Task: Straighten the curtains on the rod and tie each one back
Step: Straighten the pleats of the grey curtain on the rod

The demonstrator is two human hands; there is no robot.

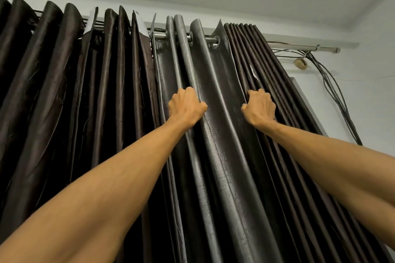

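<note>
Overhead, curtain folds (224, 134) hang vertically.

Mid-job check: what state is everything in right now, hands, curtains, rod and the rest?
Rod, mounted, right end bare.
Grey curtain, on the rod by eyelets, unevenly folded, no tie-back visible.
Dark curtain, hanging in loose uneven pleats.
Right-side pleats, bunched tight.
Left hand, gripping a fold of the grey curtain.
Right hand, gripping folds at the grey curtain's right edge.
Cables, hanging loose on the wall.

Soft even indoor light, sharp focus, sheen on curtain folds (215, 100), wide-angle bowing at edges.
</note>
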